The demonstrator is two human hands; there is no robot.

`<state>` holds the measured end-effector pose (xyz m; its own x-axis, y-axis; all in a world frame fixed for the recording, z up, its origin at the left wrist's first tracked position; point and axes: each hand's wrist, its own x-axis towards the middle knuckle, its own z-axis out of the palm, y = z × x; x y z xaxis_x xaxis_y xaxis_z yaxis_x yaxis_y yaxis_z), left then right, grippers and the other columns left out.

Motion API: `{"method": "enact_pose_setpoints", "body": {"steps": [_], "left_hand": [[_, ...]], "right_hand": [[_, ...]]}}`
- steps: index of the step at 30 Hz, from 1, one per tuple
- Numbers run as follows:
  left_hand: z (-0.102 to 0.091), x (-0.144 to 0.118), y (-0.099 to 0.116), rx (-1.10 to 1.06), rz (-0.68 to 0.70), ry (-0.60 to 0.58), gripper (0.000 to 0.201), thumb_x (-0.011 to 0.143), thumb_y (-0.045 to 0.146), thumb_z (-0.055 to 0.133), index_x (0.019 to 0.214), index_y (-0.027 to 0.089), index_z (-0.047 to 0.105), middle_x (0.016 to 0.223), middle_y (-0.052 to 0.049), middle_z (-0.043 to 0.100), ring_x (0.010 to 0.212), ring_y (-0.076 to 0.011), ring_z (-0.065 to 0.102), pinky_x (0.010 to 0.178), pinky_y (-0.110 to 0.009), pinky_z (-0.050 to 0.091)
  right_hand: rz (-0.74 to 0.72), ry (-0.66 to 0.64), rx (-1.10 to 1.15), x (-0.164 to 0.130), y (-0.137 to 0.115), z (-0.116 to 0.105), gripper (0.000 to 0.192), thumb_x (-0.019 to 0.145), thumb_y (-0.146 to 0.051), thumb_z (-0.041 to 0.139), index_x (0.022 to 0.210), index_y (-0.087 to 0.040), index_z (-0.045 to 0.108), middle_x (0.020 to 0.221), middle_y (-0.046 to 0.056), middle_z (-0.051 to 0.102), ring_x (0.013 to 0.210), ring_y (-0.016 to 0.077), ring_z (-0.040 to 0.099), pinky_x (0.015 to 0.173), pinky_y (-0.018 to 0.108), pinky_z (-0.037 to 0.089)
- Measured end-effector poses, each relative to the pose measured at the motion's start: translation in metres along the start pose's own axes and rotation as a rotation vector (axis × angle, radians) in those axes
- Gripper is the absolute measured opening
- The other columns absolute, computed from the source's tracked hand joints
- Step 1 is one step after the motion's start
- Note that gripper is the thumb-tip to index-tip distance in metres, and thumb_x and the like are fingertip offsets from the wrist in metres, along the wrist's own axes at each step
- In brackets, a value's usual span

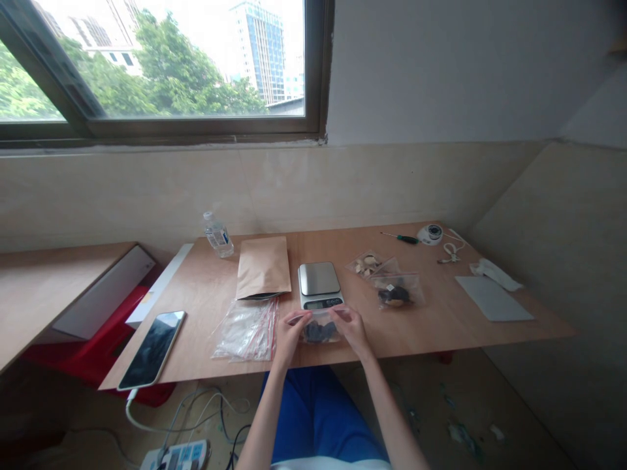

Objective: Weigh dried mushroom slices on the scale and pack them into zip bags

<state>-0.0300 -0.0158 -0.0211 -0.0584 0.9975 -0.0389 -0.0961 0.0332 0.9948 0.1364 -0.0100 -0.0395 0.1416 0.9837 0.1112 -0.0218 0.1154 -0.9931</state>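
Observation:
Both hands hold a small clear zip bag [321, 329] with dark pieces inside, at the table's front edge. My left hand [290, 336] pinches its left top corner and my right hand [351, 329] its right top corner. Just behind the bag stands a small digital scale [319, 284] with a bare metal pan. A stack of empty red-striped zip bags [246, 329] lies to the left of my left hand.
A brown paper pouch [263, 267] and water bottle [218, 235] sit behind left. Two filled zip bags [392, 287] lie right of the scale. A phone [153, 348] rests at the left edge. A screwdriver [401, 238], cable and grey sheet [492, 299] lie far right.

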Motion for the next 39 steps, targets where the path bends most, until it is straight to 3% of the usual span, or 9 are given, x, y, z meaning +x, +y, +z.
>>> {"method": "enact_pose_setpoints", "body": {"steps": [7, 10, 16, 23, 28, 34, 39], "left_hand": [[0.0, 0.001, 0.005, 0.033, -0.015, 0.028, 0.024, 0.067, 0.038, 0.069, 0.073, 0.015, 0.072, 0.067, -0.005, 0.069, 0.054, -0.0143, 0.059, 0.045, -0.021, 0.043], [0.0, 0.0, 0.008, 0.043, -0.009, 0.011, 0.024, 0.068, 0.037, 0.069, 0.076, 0.015, 0.072, 0.069, -0.005, 0.07, 0.059, -0.0158, 0.061, 0.049, -0.022, 0.044], [-0.001, -0.004, 0.011, 0.042, 0.05, -0.049, 0.024, 0.069, 0.035, 0.069, 0.082, 0.016, 0.074, 0.083, -0.008, 0.072, 0.079, -0.0217, 0.065, 0.069, -0.027, 0.049], [0.003, -0.005, 0.011, 0.05, 0.08, -0.137, 0.024, 0.072, 0.034, 0.067, 0.086, 0.016, 0.073, 0.087, -0.008, 0.072, 0.083, -0.0226, 0.066, 0.076, -0.03, 0.05], [0.007, -0.005, 0.007, 0.041, 0.107, -0.099, 0.024, 0.073, 0.034, 0.065, 0.085, 0.014, 0.072, 0.086, -0.008, 0.072, 0.082, -0.0214, 0.066, 0.076, -0.029, 0.051], [0.009, -0.005, 0.004, 0.074, 0.155, -0.076, 0.023, 0.075, 0.035, 0.063, 0.083, 0.014, 0.07, 0.082, -0.007, 0.071, 0.079, -0.0195, 0.065, 0.073, -0.027, 0.05], [0.01, -0.006, 0.002, 0.078, 0.162, -0.066, 0.024, 0.077, 0.035, 0.061, 0.084, 0.014, 0.068, 0.082, -0.007, 0.07, 0.078, -0.0192, 0.065, 0.072, -0.028, 0.051]], "right_hand": [[-0.058, 0.003, -0.038, -0.001, -0.01, 0.0, 0.024, 0.072, -0.042, 0.065, 0.073, -0.018, 0.067, 0.073, 0.003, 0.065, 0.071, 0.0173, 0.061, 0.067, 0.028, 0.049], [-0.01, -0.033, 0.011, -0.001, -0.011, -0.001, 0.024, 0.071, -0.042, 0.065, 0.073, -0.018, 0.066, 0.073, 0.002, 0.065, 0.069, 0.0168, 0.061, 0.065, 0.027, 0.049], [0.035, -0.228, 0.04, 0.0, -0.012, -0.001, 0.023, 0.074, -0.04, 0.064, 0.082, -0.019, 0.067, 0.081, 0.003, 0.067, 0.076, 0.0177, 0.063, 0.071, 0.028, 0.049], [-0.065, -0.164, -0.003, -0.002, -0.009, 0.007, 0.019, 0.076, -0.036, 0.064, 0.075, -0.018, 0.069, 0.073, 0.001, 0.061, 0.074, 0.0155, 0.06, 0.07, 0.026, 0.049], [-0.094, -0.107, -0.028, -0.003, -0.012, 0.011, 0.022, 0.076, -0.037, 0.063, 0.073, -0.016, 0.068, 0.073, 0.002, 0.058, 0.073, 0.015, 0.059, 0.068, 0.026, 0.049], [-0.089, -0.163, -0.039, -0.002, -0.01, 0.014, 0.023, 0.076, -0.04, 0.062, 0.079, -0.017, 0.067, 0.077, 0.002, 0.061, 0.074, 0.0155, 0.06, 0.068, 0.027, 0.051], [-0.116, -0.095, -0.031, -0.003, -0.007, 0.021, 0.022, 0.076, -0.039, 0.063, 0.075, -0.017, 0.067, 0.072, 0.002, 0.06, 0.07, 0.0147, 0.059, 0.065, 0.026, 0.05]]}}
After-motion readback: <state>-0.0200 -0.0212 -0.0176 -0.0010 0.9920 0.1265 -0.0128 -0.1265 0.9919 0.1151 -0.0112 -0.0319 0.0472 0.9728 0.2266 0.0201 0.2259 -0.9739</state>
